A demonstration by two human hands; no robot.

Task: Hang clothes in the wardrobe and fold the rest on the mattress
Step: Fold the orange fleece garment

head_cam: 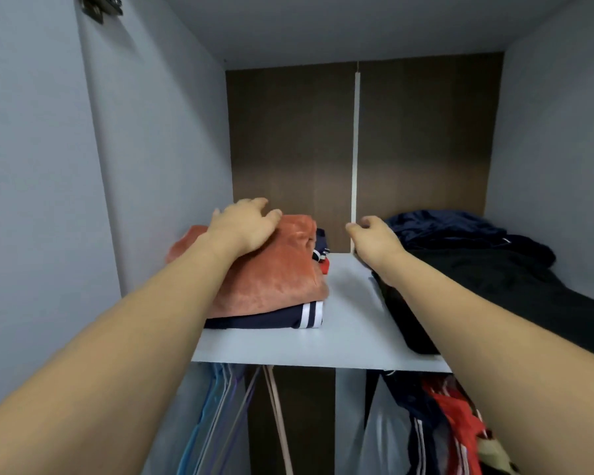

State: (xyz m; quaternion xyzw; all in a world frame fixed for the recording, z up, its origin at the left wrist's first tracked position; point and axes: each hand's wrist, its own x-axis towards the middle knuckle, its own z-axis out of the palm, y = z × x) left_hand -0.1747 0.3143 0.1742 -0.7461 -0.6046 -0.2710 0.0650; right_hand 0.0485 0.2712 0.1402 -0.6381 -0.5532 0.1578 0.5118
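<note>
head view: your left hand point(246, 225) is pressing spread fingers on the orange fleece point(271, 272), folded atop the navy striped garment point(275, 318) on the wardrobe shelf point(323, 344). your right hand point(374, 236) is hovering loosely curled, holding nothing. it's probably soft, light and floppy: lift from underneath.

This is the inside of a home wardrobe: pale side panels and a brown back panel point(288, 132) enclose a shelf point(340, 323) across mid-frame holding folded clothes point(275, 279), while hangers point(227, 406) and hung garments point(436, 416) show along the bottom.
</note>
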